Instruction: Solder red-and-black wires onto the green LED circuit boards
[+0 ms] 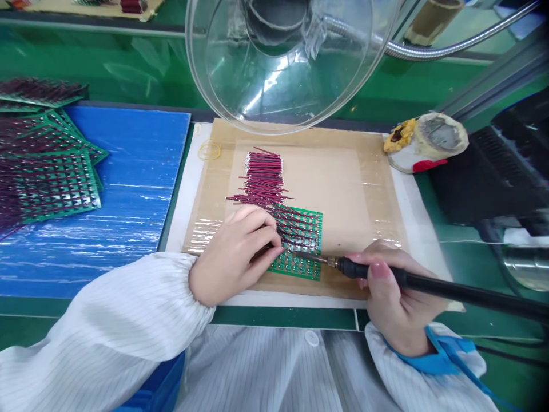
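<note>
A small green circuit board (305, 252) lies on a brown taped work pad (343, 177). Rows of red and black wires (263, 177) stick out of the board toward the far side. My left hand (234, 254) rests on the board's left edge, its fingertips pinched on a wire end at the board. My right hand (397, 297) grips a black soldering iron (429, 283); its metal tip touches the board right beside my left fingertips.
A clear fume hood (283, 57) on a flexible metal hose hangs above the pad. A tip-cleaning sponge holder (424, 143) sits at the right. Stacked wired boards (47, 166) lie on a blue sheet (132, 189) at the left. A yellow rubber band (209, 150) lies on the pad.
</note>
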{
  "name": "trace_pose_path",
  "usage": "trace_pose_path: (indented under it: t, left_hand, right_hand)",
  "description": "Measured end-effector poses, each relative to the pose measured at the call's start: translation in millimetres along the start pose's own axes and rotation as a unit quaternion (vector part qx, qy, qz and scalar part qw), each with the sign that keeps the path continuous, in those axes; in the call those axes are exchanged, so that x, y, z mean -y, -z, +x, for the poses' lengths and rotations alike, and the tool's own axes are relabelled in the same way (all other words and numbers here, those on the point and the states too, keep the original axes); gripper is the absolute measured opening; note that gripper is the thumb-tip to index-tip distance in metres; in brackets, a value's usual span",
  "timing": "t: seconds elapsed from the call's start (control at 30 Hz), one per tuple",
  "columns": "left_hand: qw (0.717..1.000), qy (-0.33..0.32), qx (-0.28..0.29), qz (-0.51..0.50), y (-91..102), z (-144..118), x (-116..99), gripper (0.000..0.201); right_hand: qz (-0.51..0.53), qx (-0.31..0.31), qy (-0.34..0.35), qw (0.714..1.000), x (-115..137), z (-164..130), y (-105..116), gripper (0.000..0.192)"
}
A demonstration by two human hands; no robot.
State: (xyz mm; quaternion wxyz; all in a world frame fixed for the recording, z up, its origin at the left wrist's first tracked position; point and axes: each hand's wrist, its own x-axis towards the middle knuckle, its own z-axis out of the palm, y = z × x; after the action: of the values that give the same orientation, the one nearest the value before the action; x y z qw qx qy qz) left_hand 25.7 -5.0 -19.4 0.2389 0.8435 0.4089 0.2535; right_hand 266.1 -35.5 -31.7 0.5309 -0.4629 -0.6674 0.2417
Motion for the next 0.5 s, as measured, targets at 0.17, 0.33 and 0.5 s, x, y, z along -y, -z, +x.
trace_pose_path:
  t: [0.17,0.33,0.5]
  left_hand:
    - [1.000,0.001,0.002,0.012,-1.0,-0.9,-0.2,0.012]
    - [1.000,0.002,0.006,0.017,-0.6,-1.3,-0.8,0.013]
    - [1.000,0.007,0.006,0.019,-0.9,-0.5,-1.0,0.013]
  right_hand:
    - [0.015,0.013,0.006,1.000,-1.7,-0.6,0.5,0.015]
    - [0.015,-0.035,-0.002,0.999,-1.8,-0.4,-0.8,0.014]
    - [0.001,0.002,0.001,1.000,-0.3,1.6,0.3,0.013]
